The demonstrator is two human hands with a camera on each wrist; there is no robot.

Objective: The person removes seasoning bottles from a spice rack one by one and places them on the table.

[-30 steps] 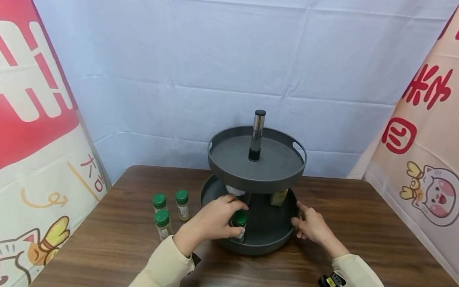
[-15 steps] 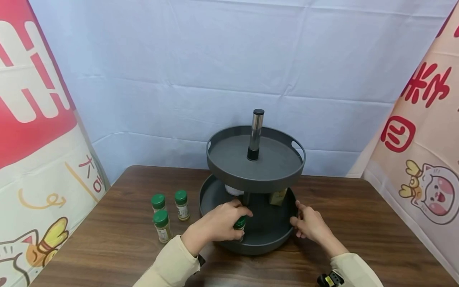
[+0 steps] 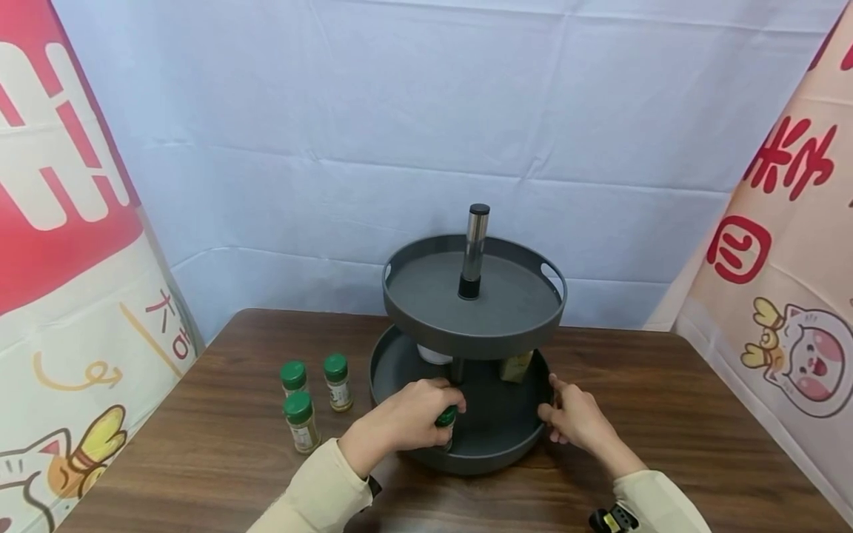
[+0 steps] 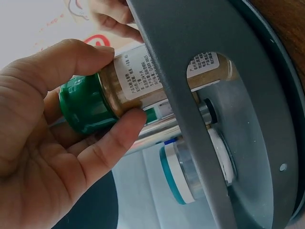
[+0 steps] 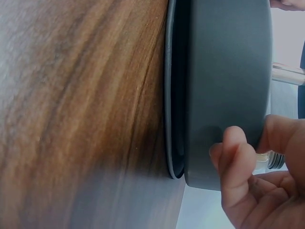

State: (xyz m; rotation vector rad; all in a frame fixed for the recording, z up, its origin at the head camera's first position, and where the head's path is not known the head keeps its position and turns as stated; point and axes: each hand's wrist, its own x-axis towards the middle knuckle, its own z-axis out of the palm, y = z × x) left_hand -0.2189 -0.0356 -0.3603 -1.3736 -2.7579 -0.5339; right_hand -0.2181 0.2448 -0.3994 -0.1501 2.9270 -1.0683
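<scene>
In the head view, my left hand (image 3: 402,417) is at the front left of a dark grey two-tier round rack, over its lower tray (image 3: 496,426). Thumb and fingers hold a spice jar (image 4: 136,78) near its green lid; the left wrist view shows brown contents and a white printed label. The jar's lower end is inside the lower tray's wall, seen partly through a cut-out handle hole. On the tray's right side, my right hand (image 3: 578,417) pinches the rim, thumb and fingers on either side of the wall in the right wrist view.
Three green-lidded spice jars, including the front jar (image 3: 303,423), stand on the wooden table (image 3: 666,414) left of the rack. The upper tray (image 3: 426,289) and steel post (image 3: 474,240) overhang the lower tier. A teal-lidded container (image 4: 183,171) and a yellowish container (image 3: 515,367) stand inside it.
My left hand has lowered slightly with the spice jar, and its fingers now cover more of the lid. The right hand stays on the rim.
</scene>
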